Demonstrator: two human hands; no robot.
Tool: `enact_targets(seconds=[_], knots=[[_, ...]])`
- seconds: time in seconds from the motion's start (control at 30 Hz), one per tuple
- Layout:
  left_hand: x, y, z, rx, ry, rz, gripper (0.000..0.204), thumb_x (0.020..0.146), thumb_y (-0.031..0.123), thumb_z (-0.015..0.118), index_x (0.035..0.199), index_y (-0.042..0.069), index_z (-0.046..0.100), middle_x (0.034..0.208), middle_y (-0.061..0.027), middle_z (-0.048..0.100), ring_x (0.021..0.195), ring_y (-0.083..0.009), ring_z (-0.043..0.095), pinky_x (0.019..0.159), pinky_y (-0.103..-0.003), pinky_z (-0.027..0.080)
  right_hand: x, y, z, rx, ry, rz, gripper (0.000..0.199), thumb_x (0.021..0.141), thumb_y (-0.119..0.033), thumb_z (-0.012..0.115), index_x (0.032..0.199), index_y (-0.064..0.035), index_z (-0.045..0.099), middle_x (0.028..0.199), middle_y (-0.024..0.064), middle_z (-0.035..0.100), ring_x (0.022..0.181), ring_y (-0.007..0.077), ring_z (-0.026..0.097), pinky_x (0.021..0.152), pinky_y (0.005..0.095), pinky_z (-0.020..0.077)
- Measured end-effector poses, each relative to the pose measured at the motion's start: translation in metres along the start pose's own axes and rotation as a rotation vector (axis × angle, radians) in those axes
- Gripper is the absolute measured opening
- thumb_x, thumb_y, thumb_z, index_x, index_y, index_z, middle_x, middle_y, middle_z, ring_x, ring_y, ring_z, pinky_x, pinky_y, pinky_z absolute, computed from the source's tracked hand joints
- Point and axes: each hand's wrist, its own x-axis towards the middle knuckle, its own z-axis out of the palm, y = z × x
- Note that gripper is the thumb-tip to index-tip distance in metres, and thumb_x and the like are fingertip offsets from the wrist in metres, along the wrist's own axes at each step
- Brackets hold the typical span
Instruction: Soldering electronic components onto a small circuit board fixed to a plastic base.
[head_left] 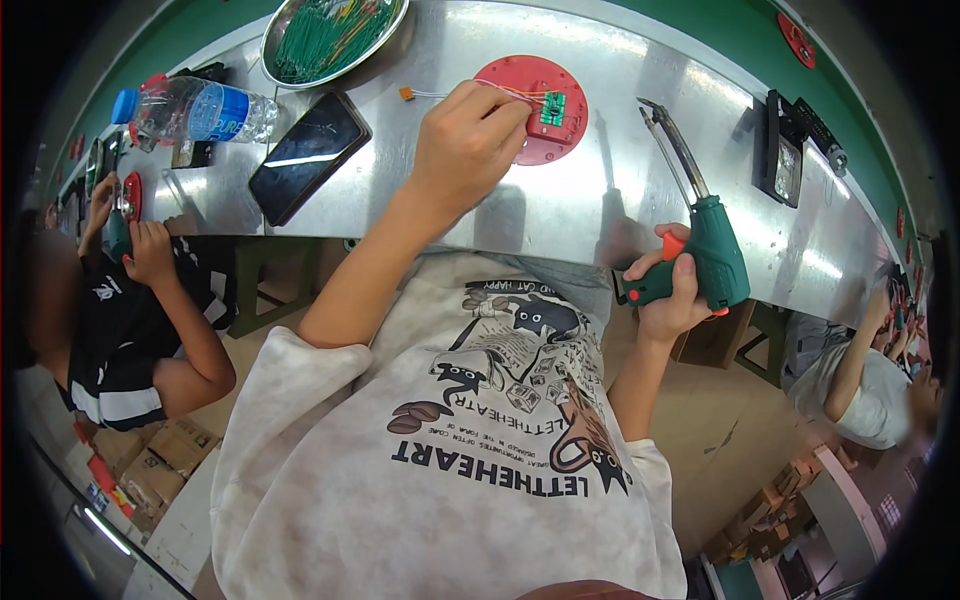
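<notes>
My left hand (pixel 468 135) is closed in a pinch on thin wires (pixel 520 95) beside a small green circuit board (pixel 552 108); its fingertips are partly hidden. The board lies on a round red disc (pixel 545 72) on the metal table. Left of the hand, a white lead from these wires ends in a small orange connector (pixel 406 93). My right hand (pixel 672 290) grips a green soldering gun (pixel 716 245) by its handle, the index finger at the orange trigger. The gun's dark tip and a thin metal tube point up and away, apart from the board.
A metal bowl (pixel 268 60) of green and orange wires stands at the far left, near a dark phone (pixel 310 157) and a clear water bottle (pixel 205 110) lying down. Black boxy items (pixel 783 150) sit far right. Co-workers (pixel 150 330) work at both sides.
</notes>
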Motion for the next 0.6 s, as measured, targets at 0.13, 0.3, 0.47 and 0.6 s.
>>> enact_targets(seconds=[0.13, 0.3, 0.47, 0.6], knots=[[0.004, 0.005, -0.012, 0.025, -0.048, -0.034, 0.019, 0.073, 0.007, 0.073, 0.092, 0.006, 0.071, 0.088, -0.0064, 0.066, 0.088, -0.0259, 0.064, 0.078, -0.037, 0.051, 0.008, -0.005, -0.005, 0.017, 0.025, -0.032, 0.043, 0.095, -0.020, 0.053, 0.123, 0.0125, 0.050, 0.102, 0.0235, 0.064, 0.048, 0.0208, 0.060, 0.042, 0.0332, 0.0512], [0.041, 0.000, -0.014, 0.032, -0.373, -0.014, 0.044, 0.068, 0.029, 0.077, 0.108, 0.013, 0.070, 0.104, -0.0076, 0.066, 0.107, -0.0287, 0.056, 0.094, -0.044, 0.037, 0.023, 0.008, -0.035, 0.089, 0.160, -0.081, 0.043, 0.096, -0.023, 0.052, 0.122, 0.0105, 0.050, 0.103, 0.0221, 0.063, 0.047, 0.0195, 0.058, 0.041, 0.0330, 0.0501], [0.153, -0.037, 0.084, -0.026, -0.307, 0.095, 0.051, 0.077, 0.045, 0.076, 0.118, 0.016, 0.068, 0.110, -0.0072, 0.070, 0.116, -0.0288, 0.055, 0.102, -0.047, 0.034, 0.041, 0.015, -0.044, 0.165, 0.298, -0.036, 0.039, 0.098, -0.030, 0.048, 0.110, 0.0073, 0.053, 0.096, 0.0184, 0.061, 0.045, 0.0188, 0.054, 0.037, 0.0319, 0.0455], [0.277, -0.120, 0.159, 0.327, -0.271, -0.220, 0.055, 0.082, 0.055, 0.068, 0.114, 0.010, 0.070, 0.115, -0.0163, 0.069, 0.113, -0.0371, 0.057, 0.096, -0.049, 0.044, 0.038, 0.020, -0.050, 0.234, 0.336, -0.035, 0.039, 0.099, -0.028, 0.046, 0.112, 0.0077, 0.051, 0.096, 0.0184, 0.060, 0.044, 0.0184, 0.052, 0.038, 0.0311, 0.0453]])
